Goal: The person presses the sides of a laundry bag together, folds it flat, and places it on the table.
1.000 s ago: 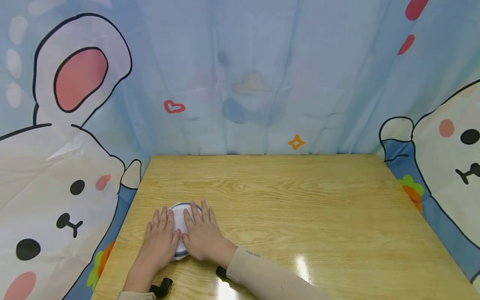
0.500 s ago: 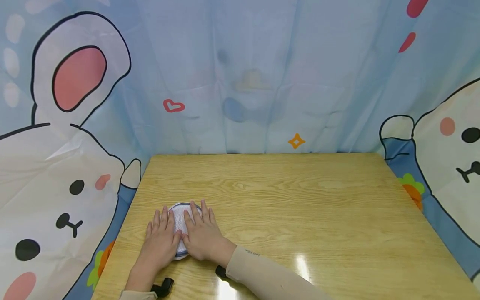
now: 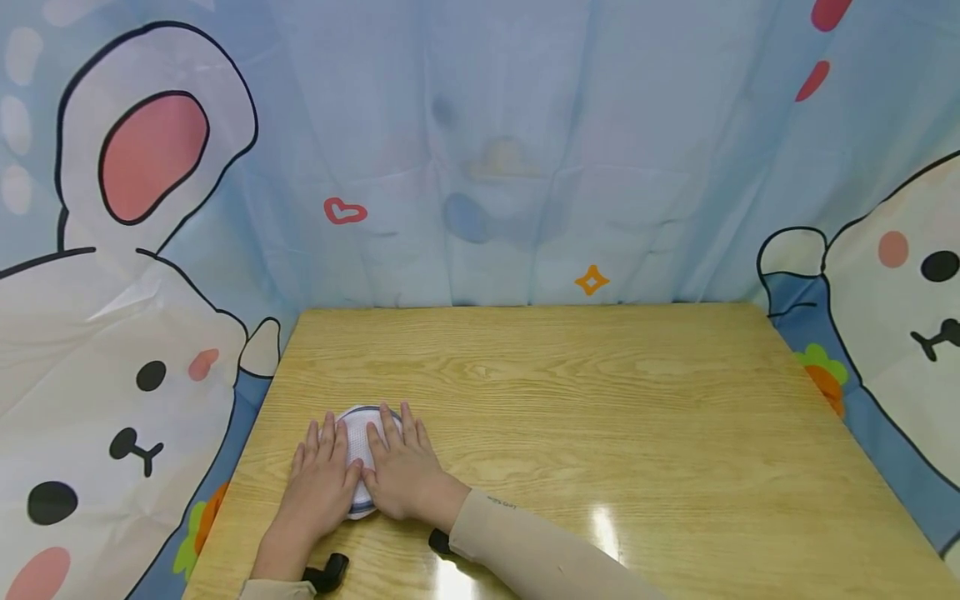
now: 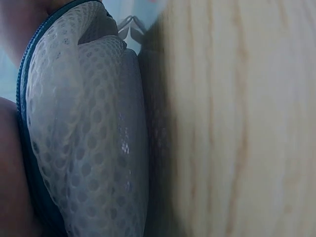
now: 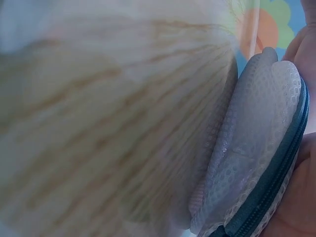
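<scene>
A round white mesh laundry bag (image 3: 358, 450) with a dark blue rim lies on the left part of the table. My left hand (image 3: 318, 483) rests on its left side, fingers straight and pointing away from me. On its right side lies my right hand (image 3: 408, 473), also with straight fingers; the thumbs nearly meet over the mesh. Seen from the side in the left wrist view, the mesh bag (image 4: 89, 133) bulges between hand and tabletop. A teal zipper (image 5: 276, 182) runs along its edge in the right wrist view. The bag's contents cannot be made out.
The wooden table (image 3: 600, 417) stretches far to the right of the hands. Behind it hangs a blue curtain (image 3: 510, 150) printed with cartoon rabbits. Small black devices (image 3: 327, 573) sit under both wrists, close to the tabletop.
The head view has shifted very slightly. Both hands and the mesh laundry bag stay in the same place on the table.
</scene>
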A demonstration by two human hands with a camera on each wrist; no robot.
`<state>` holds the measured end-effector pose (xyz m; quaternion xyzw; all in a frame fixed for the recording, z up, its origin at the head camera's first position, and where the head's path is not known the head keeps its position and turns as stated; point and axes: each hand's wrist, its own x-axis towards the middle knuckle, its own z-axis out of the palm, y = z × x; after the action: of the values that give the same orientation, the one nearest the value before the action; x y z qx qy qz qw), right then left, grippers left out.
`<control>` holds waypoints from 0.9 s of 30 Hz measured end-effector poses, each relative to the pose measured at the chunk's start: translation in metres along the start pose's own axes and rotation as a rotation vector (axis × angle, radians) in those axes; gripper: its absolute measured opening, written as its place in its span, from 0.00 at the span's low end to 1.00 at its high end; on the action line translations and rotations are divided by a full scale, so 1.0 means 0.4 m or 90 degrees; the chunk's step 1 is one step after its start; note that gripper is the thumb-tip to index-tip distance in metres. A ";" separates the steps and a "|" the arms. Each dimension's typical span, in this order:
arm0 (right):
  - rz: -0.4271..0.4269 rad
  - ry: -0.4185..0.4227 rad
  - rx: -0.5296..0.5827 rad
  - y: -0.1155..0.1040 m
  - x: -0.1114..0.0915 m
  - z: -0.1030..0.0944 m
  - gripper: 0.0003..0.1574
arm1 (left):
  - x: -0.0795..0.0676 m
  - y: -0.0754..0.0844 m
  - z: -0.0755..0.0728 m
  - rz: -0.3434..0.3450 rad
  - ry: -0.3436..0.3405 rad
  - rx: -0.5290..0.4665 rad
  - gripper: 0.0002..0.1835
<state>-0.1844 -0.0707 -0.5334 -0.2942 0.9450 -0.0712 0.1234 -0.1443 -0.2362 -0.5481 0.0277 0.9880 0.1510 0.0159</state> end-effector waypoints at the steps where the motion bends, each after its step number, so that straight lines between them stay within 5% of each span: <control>1: 0.001 -0.003 0.001 -0.001 0.001 0.000 0.43 | 0.000 0.000 -0.001 0.000 -0.001 0.000 0.38; 27: 0.022 -0.021 0.003 -0.007 0.014 0.010 0.44 | 0.009 -0.008 0.000 -0.008 -0.020 -0.015 0.38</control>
<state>-0.1861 -0.0765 -0.5378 -0.2790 0.9476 -0.0664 0.1405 -0.1480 -0.2390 -0.5493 0.0236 0.9860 0.1621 0.0327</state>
